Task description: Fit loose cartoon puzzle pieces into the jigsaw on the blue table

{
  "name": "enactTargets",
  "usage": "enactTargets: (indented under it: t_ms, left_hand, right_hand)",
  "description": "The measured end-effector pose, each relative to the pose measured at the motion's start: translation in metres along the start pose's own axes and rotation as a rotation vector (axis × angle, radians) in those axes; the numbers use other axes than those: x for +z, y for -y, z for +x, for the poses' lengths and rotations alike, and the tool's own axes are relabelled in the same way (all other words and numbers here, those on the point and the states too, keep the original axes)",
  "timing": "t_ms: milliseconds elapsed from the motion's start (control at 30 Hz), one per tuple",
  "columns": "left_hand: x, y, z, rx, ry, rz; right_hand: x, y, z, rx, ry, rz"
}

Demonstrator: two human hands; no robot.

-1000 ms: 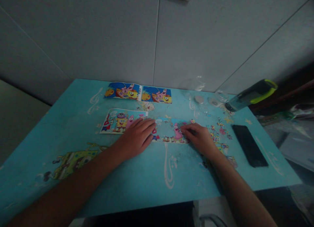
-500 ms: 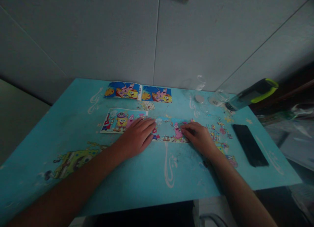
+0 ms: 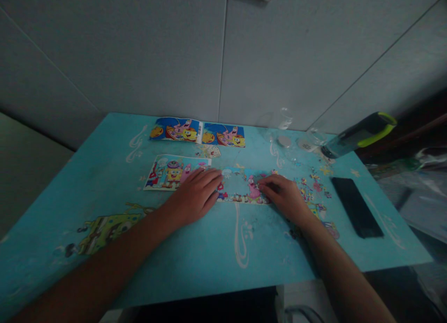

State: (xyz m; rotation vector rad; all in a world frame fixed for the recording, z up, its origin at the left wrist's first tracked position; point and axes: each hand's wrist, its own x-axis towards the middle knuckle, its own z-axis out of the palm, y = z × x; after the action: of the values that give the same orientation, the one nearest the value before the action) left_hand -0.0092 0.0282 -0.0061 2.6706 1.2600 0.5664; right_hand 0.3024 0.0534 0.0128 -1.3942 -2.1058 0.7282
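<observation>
A gray wall [image 3: 157,48] stands behind a blue table [image 3: 195,262]. The left hand [image 3: 199,195] lies palm down, fingers long and almost straight, with the tips by the left end of a small puzzle. I see nothing held in it. The right hand [image 3: 282,195] is curled, thumb and finger close together at the puzzle's right side. I can't tell if a piece is pinched there. A dark bottle [image 3: 359,136] leans at the back right. A picture sheet [image 3: 173,171] lies partly under the left hand.

The puzzle [image 3: 254,188] sits flat between the hands. Most of its rim looks joined, and the pink friend is there near the right hand. The middle has a big hole where blue shows, so that part looks left to fill.

A black phone [image 3: 358,207] lies on the right. At the back, a blue picture [image 3: 223,134] looks whole, beside a matching sheet [image 3: 176,129]. Smallest are the loose pieces [image 3: 316,185], spread out past the right hand.
</observation>
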Motion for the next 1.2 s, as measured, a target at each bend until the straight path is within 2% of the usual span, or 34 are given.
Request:
enactTargets:
  t_ms: [333, 467, 567, 667, 733, 867, 1200]
  left_hand:
    - [0.002, 0.002, -0.001, -0.004, -0.013, -0.018]
    - [0.004, 0.003, -0.002, 0.000, -0.037, -0.034]
    - [0.005, 0.005, -0.002, 0.012, -0.046, -0.011]
    - [0.006, 0.006, -0.003, 0.018, -0.034, 0.028]
    - [0.006, 0.007, -0.003, 0.016, -0.020, 0.042]
    - [0.007, 0.008, -0.004, 0.019, -0.010, 0.053]
    - [0.008, 0.011, -0.004, 0.018, 0.006, 0.052]
  right_hand:
    - [-0.004, 0.002, -0.002, 0.044, 0.036, 0.107]
    - [-0.011, 0.010, -0.004, 0.044, 0.004, 0.129]
    - [-0.023, 0.006, -0.004, 0.050, -0.138, 0.099]
    - [-0.039, -0.011, -0.004, 0.164, -0.346, 0.023]
    - [-0.048, -0.025, -0.005, 0.249, -0.405, -0.057]
    - [-0.052, -0.043, -0.006, 0.305, -0.378, -0.209]
    - [-0.045, -0.046, -0.003, 0.334, -0.378, -0.290]
